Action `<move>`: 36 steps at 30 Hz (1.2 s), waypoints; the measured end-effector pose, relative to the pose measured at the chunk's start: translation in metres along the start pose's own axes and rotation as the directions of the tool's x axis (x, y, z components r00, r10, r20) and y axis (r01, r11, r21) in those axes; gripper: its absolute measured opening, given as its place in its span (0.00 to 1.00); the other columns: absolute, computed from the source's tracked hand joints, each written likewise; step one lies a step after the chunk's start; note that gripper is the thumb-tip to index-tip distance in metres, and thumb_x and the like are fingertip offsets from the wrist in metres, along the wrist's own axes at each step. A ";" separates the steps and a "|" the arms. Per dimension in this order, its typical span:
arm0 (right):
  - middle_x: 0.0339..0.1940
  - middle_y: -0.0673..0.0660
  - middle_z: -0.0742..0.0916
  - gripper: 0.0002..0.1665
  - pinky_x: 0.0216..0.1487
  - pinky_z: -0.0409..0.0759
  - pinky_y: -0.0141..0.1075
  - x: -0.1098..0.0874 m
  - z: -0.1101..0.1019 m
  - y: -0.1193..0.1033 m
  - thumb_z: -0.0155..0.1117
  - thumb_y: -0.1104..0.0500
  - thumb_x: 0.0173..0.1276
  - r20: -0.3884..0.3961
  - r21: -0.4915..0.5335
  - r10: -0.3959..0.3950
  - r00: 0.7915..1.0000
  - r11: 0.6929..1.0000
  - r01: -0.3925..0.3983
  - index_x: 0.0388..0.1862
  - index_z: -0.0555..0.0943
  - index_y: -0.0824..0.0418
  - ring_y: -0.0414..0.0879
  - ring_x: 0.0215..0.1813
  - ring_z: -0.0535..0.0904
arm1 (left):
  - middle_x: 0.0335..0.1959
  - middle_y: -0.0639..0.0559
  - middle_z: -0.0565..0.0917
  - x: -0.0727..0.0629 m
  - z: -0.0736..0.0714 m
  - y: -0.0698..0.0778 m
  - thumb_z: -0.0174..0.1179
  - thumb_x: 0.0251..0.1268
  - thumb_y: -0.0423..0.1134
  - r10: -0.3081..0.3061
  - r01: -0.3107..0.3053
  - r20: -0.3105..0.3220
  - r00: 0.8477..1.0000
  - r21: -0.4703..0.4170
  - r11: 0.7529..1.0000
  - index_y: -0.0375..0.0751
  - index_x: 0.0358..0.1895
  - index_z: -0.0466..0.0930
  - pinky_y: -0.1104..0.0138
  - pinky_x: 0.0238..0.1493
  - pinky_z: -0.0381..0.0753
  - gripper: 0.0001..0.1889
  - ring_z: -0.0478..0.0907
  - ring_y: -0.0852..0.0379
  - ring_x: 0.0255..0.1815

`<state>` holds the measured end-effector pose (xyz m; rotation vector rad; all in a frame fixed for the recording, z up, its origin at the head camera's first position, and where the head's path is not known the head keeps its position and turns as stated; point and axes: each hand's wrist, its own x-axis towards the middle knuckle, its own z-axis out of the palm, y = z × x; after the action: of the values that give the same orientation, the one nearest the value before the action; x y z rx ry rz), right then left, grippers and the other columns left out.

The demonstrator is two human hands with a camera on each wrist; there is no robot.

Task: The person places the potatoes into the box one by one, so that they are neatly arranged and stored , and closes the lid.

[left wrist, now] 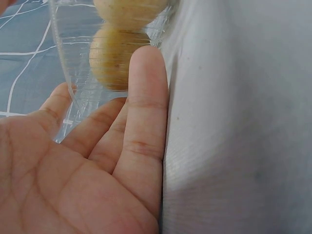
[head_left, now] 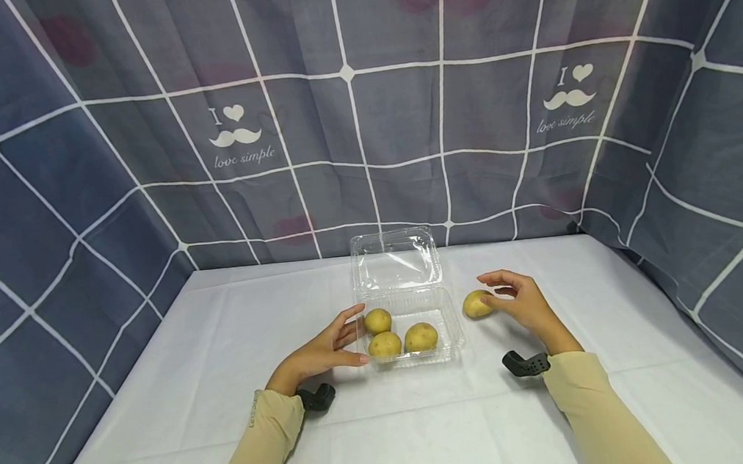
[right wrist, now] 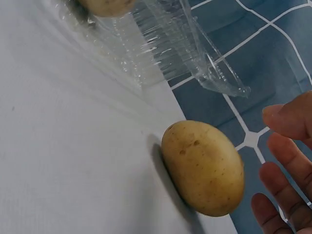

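Yellow loose potato [right wrist: 203, 168] — brown specks [right wrist: 196, 143], right wrist view only.

Four potatoes [head_left: 421, 337], two hands [head_left: 316, 354], seemingly one clear box [head_left: 414, 306].

A clear, rectangular plastic clamshell box [head_left: 449, 317] stands open, its lid [head_left: 395, 261] raised behind, three roundish yellow potatoes [head_left: 420, 337] inside; a brown-speckled, oval yellow potato [head_left: 474, 304] lies just beside its right side.
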<state>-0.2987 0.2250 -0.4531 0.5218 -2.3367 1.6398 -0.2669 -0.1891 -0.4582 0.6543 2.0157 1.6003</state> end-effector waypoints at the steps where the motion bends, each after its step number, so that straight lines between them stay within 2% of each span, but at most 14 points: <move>1: 0.57 0.71 0.89 0.19 0.61 0.80 0.30 0.000 0.000 0.001 0.74 0.74 0.68 -0.002 0.000 0.008 1.000 1.000 -0.008 0.57 0.84 0.78 0.34 0.55 0.83 | 0.86 0.24 0.49 0.000 0.000 0.000 0.72 0.73 0.34 -0.002 0.002 0.000 1.000 0.000 1.000 0.41 0.90 0.37 0.38 0.80 0.61 0.56 0.49 0.27 0.87; 8: 0.64 0.76 0.84 0.23 0.69 0.78 0.34 -0.002 -0.001 0.008 0.73 0.74 0.70 0.017 -0.003 0.081 0.997 0.997 -0.081 0.63 0.81 0.79 0.39 0.61 0.82 | 0.86 0.24 0.49 0.000 -0.001 0.001 0.72 0.73 0.34 -0.004 0.004 0.001 1.000 -0.006 1.000 0.41 0.90 0.37 0.37 0.80 0.62 0.56 0.48 0.27 0.87; 11: 0.65 0.77 0.83 0.24 0.67 0.79 0.33 -0.003 -0.001 0.013 0.73 0.74 0.70 0.028 0.001 0.094 0.995 0.996 -0.094 0.63 0.81 0.80 0.40 0.60 0.82 | 0.86 0.24 0.49 0.000 -0.001 0.001 0.72 0.73 0.34 -0.004 0.004 0.001 1.000 -0.008 1.000 0.42 0.90 0.37 0.37 0.80 0.61 0.56 0.48 0.27 0.87; 17: 0.65 0.80 0.82 0.27 0.59 0.80 0.24 -0.005 0.000 0.023 0.72 0.75 0.69 0.066 0.053 0.116 0.991 0.991 -0.119 0.65 0.78 0.81 0.30 0.54 0.81 | 0.86 0.24 0.49 0.001 -0.001 -0.001 0.72 0.73 0.34 -0.002 0.002 0.001 1.000 -0.008 1.000 0.41 0.90 0.37 0.37 0.80 0.61 0.56 0.49 0.27 0.87; 30: 0.72 0.78 0.78 0.34 0.62 0.75 0.21 -0.009 0.000 0.033 0.71 0.73 0.71 0.126 0.037 0.159 0.979 0.986 -0.165 0.74 0.73 0.80 0.43 0.65 0.80 | 0.86 0.24 0.50 -0.001 0.001 0.002 0.73 0.72 0.33 0.001 -0.001 -0.014 1.000 -0.008 1.000 0.40 0.90 0.39 0.38 0.81 0.58 0.56 0.49 0.27 0.87; 36: 0.71 0.78 0.79 0.32 0.60 0.77 0.21 -0.010 0.001 0.032 0.72 0.72 0.70 0.110 0.021 0.184 0.977 0.982 -0.187 0.71 0.75 0.80 0.41 0.62 0.81 | 0.86 0.24 0.49 -0.001 0.001 0.001 0.72 0.72 0.32 0.006 -0.006 -0.008 1.000 -0.019 1.000 0.40 0.90 0.38 0.38 0.81 0.59 0.56 0.48 0.27 0.87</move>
<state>-0.3034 0.2355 -0.4848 0.4187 -2.5091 1.7731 -0.2657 -0.1889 -0.4571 0.6482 2.0034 1.6264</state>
